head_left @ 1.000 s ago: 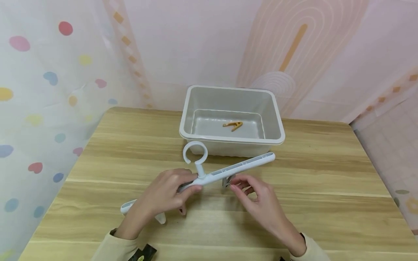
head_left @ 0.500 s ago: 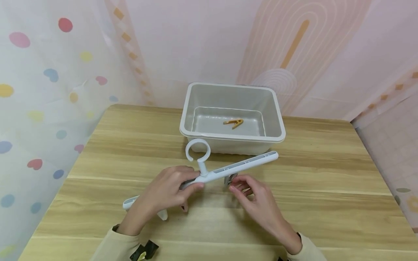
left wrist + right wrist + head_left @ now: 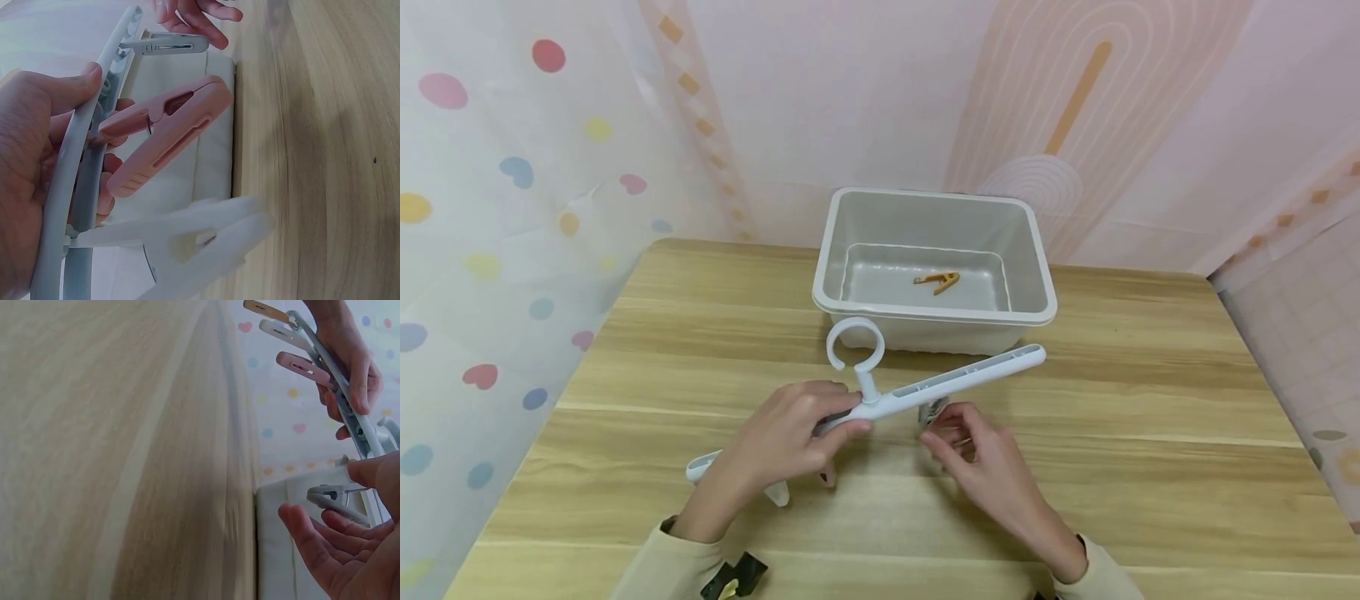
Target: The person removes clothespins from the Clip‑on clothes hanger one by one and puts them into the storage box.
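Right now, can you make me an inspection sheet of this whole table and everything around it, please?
Surface: light-brown, wood-grain tabletop.
Job's things: pale-blue clothes hanger bearing an orange clothespin, white clothespin, pink clothespin and grey clothespin; loose orange clothespin inside the beige tub.
Clutter: nothing seen.
Grippers: left hand grips the hanger; right hand is at the grey clothespin, contact unclear.
Cables: nothing seen.
Surroundings: patterned backdrop behind the tabletop.

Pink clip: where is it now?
In the left wrist view, the pink clip is left of centre, on the hanger between the grey clip and white clip.
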### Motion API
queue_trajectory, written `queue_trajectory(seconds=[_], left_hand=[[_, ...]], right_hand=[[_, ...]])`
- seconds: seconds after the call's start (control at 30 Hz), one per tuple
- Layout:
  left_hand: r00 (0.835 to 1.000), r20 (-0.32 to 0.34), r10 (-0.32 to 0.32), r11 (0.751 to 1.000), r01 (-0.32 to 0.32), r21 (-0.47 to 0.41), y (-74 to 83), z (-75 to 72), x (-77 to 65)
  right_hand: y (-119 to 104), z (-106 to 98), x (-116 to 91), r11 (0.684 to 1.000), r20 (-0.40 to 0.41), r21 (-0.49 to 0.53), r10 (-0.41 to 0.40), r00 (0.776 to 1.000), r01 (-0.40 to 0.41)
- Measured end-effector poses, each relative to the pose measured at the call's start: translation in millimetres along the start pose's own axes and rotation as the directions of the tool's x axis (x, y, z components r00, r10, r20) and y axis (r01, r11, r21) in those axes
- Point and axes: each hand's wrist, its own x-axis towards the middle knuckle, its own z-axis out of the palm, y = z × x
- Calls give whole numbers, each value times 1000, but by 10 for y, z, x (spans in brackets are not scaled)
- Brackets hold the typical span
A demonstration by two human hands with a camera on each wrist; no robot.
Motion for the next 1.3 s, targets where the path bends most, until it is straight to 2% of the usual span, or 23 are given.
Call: queue_trajectory(seconds=[0.23,0.37,0.43,0.53,0.63,0.7,0.8,0.9,1.07,1.2,1.23,1.3], left_hand=[[1000,-2,-6,1000,6,1,-9,11,14],[1000,3,-10,1000,10,-8,-12,15,11],[1000,0,-5,1000,5,-6,-14,19,8],[1000,-13,8,1000,-8,-6,-18,26,4],[999,-25,20,1000,-20,-15,-23,31,8],[999,-29,29,999,-29,-22,-27,34,15],[998,-36,46,999,-47,-25,-35,36,25],[997,-43,66,997,-68,-39,-39,40,26],[995,-39,87,994,-90,-69,-43,44,15],[994,-28,104,990,-106,-94,-34,46,18],[994,-24,104,989,-106,-99,-28,46,21],[994,-21,110,988,-111,-106,-20,50,31]], right_hand=[[-9,-6,-13,999,31,35,31,999,-32],[10,-20,-8,988,96,148,34,995,-48],[25,-26,0,968,144,240,36,989,-70],[47,-36,13,914,212,386,43,976,-124],[60,-43,29,873,237,461,48,970,-156],[63,-46,37,859,240,485,49,969,-163],[77,-45,48,863,241,489,5,971,-126],[106,-62,52,860,273,504,-63,960,-87],[179,-163,54,818,374,567,-153,915,-95],[212,-237,65,777,413,624,-238,879,-83],[213,-243,65,776,414,625,-236,879,-86],[208,-233,66,790,381,611,-240,893,-49]])
